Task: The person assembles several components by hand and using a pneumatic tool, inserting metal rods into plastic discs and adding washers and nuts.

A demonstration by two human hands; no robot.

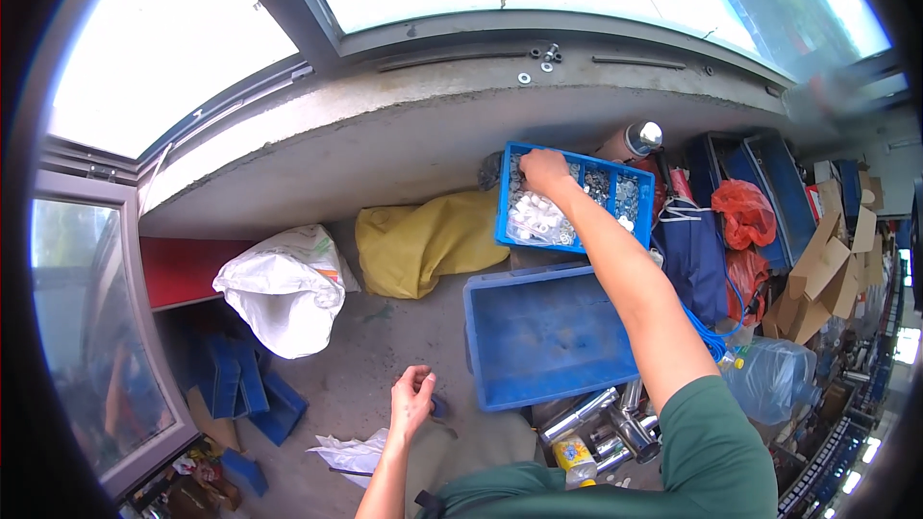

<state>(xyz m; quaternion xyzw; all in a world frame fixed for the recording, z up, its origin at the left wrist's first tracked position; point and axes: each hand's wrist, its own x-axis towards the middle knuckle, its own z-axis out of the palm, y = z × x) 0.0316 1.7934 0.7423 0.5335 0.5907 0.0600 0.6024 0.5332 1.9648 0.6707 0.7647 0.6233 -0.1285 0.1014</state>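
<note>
My right hand (544, 171) reaches into the left part of a blue divided tray (503, 221), its fingers curled down among small parts. What they grip, if anything, is hidden. Just below that hand lie white plastic fittings (536, 219), partly in a clear bag. Small metal parts (596, 183) fill the compartments to the right. My left hand (413, 392) hangs low over the floor, loosely curled, with the thumb apart and no object visible in it. Beside its fingers is a small dark blue thing (439, 407) whose kind I cannot make out.
A large blue bin (548, 336) stands in front of the tray. Left of it are a yellow sack (423, 240) and a white sack (284, 284). Metal tubes (615, 428), a plastic jug (769, 380) and cardboard (827, 269) crowd the right. Washers (525, 78) lie on the ledge.
</note>
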